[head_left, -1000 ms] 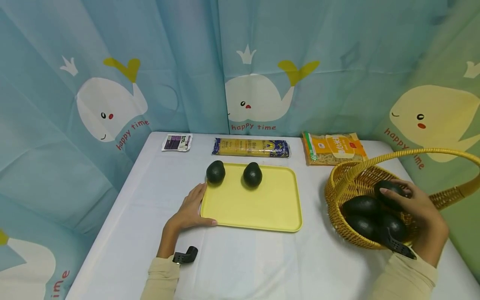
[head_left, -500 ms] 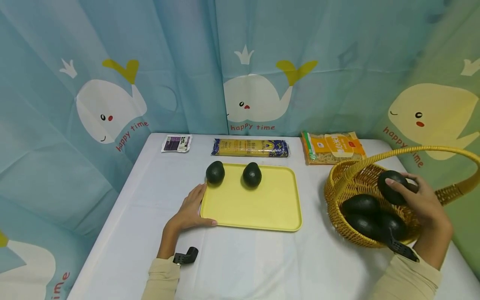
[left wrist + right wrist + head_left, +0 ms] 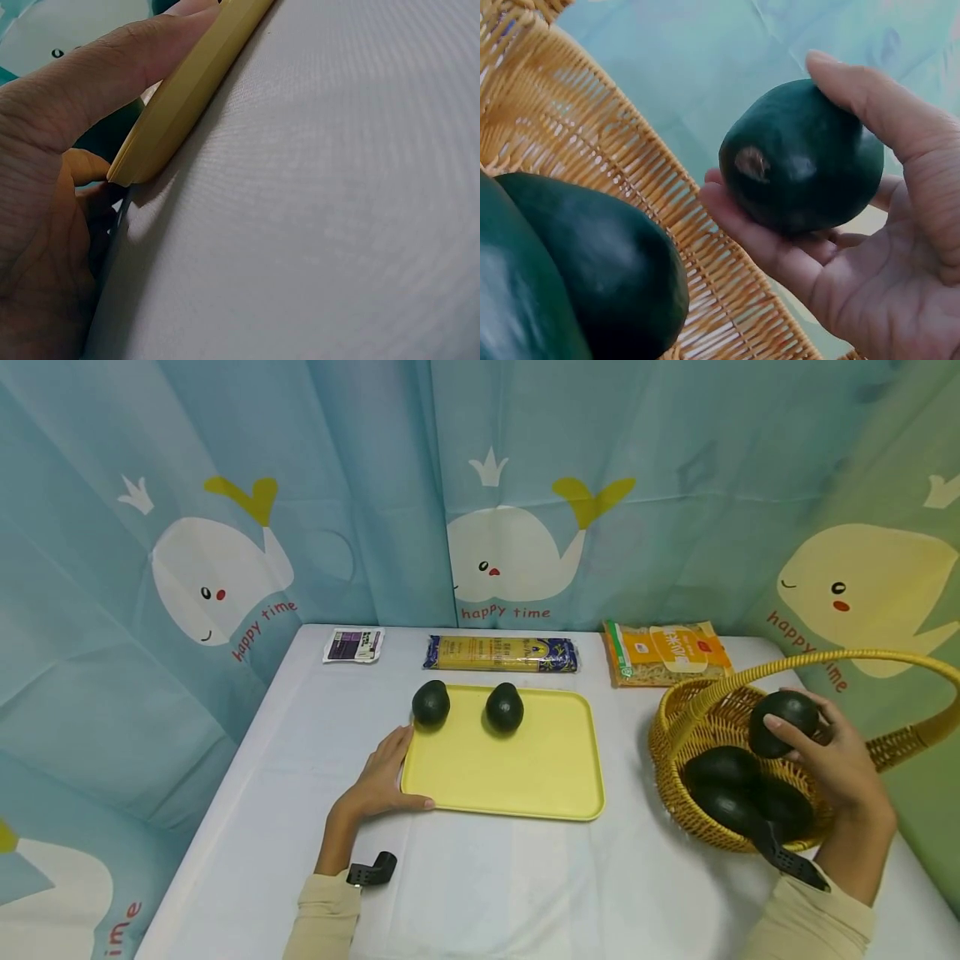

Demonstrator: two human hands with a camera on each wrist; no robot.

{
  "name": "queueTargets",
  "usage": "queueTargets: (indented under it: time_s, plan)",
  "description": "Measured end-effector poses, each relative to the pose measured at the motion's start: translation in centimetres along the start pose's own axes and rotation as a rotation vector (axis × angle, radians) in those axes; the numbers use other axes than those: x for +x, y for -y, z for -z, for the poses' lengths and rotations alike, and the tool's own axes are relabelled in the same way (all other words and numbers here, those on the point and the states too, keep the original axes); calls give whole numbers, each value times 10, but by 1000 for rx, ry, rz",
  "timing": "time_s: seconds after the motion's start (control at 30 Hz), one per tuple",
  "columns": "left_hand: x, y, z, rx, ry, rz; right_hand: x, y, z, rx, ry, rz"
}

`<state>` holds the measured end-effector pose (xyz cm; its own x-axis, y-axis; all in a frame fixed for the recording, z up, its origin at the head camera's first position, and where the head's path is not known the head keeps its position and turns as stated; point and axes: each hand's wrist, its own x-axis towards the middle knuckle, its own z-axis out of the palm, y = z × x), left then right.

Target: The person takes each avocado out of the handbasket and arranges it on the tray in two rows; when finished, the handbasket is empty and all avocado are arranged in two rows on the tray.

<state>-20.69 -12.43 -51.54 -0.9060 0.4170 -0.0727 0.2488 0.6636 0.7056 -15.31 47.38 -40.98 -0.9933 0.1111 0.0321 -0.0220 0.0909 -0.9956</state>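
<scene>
An avocado [image 3: 783, 724] is gripped in my right hand [image 3: 843, 760], thumb on one side and fingers on the other, over the wicker basket [image 3: 671, 785]. The right wrist view shows the held avocado [image 3: 799, 161] with its brown stem scar. More avocados [image 3: 723, 770] lie inside the basket below. On the yellow tray [image 3: 510, 777] sit two avocados, one [image 3: 431, 703] at the far left corner and one [image 3: 505, 708] near the middle of the far edge. My left hand [image 3: 378, 781] rests at the tray's near left corner, thumb along the front rim and fingers along the left side.
Along the table's back lie a small dark-labelled packet [image 3: 354, 645], a long yellow and blue packet [image 3: 501, 654] and an orange bag [image 3: 667, 654]. The basket's tall handle [image 3: 825, 656] arches over its opening. A printed curtain [image 3: 390, 485] hangs behind the white table.
My right hand has lifted the avocado up from the others in the basket and turned it slightly. My left hand and the tray have stayed in place.
</scene>
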Motion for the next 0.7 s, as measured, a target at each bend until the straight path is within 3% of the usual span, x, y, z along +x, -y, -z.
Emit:
queueTargets:
  time_s: [0.2,0.33,0.53,0.7]
  plan:
    - [0,-1,0,6,7,4,1,-5,-13,145,-73,89]
    - [1,-2,1,-1,5,6,1,-6,-19,185,-97,166]
    - [2,-1,0,8,2,4,-1,-3,-25,278,25,309]
    - [1,2,-1,10,2,2,-6,-3,-30,451,106,366]
